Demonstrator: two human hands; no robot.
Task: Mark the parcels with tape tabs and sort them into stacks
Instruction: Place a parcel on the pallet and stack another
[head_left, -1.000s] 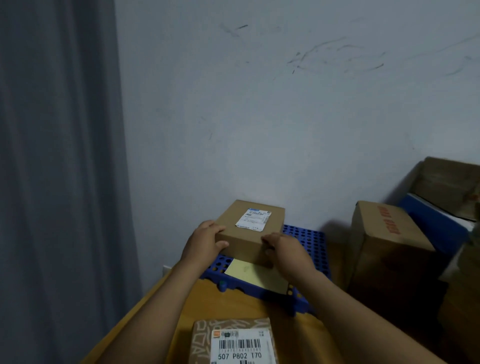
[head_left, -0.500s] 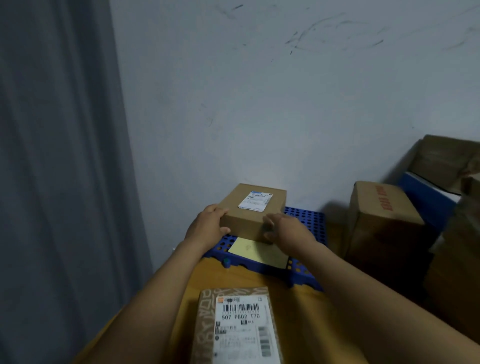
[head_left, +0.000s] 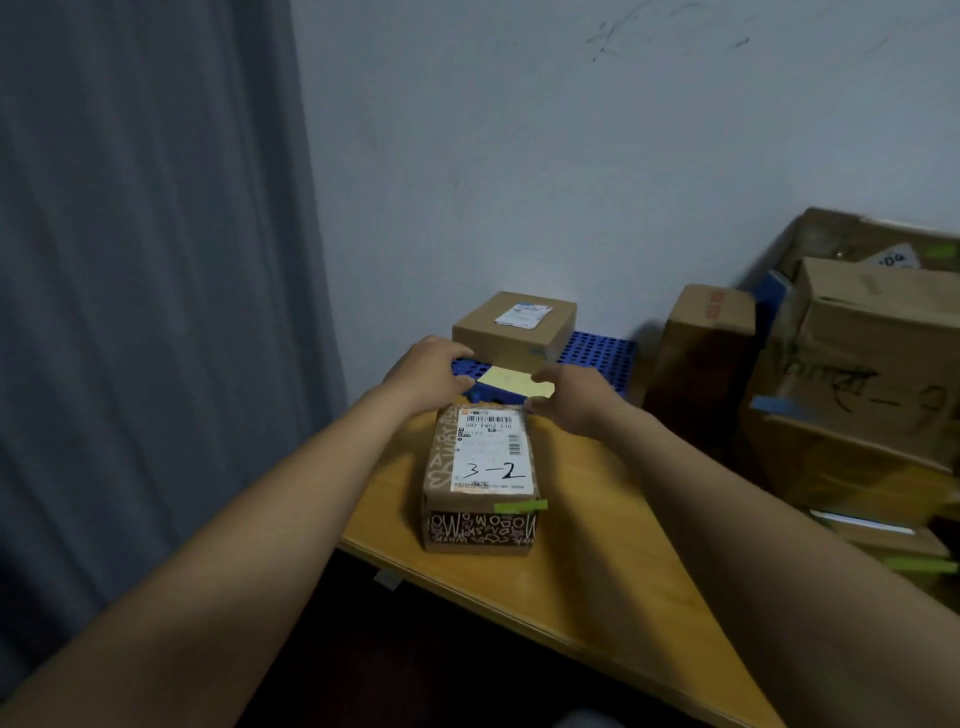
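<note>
The desk (head_left: 597, 545) is a yellow wooden top, and its near edge slants from 9 o'clock down to 5 o'clock. A patterned brown parcel (head_left: 480, 467) lies flat close to that edge. Its white label faces up, marked "3-2", and a green tape tab (head_left: 521, 505) sits on its near top edge. At 12 o'clock from it, just beyond, a blue perforated pallet (head_left: 597, 348) sits by the wall. At 2 o'clock cartons (head_left: 706, 338) crowd in; whether they stand on the desk is unclear.
</note>
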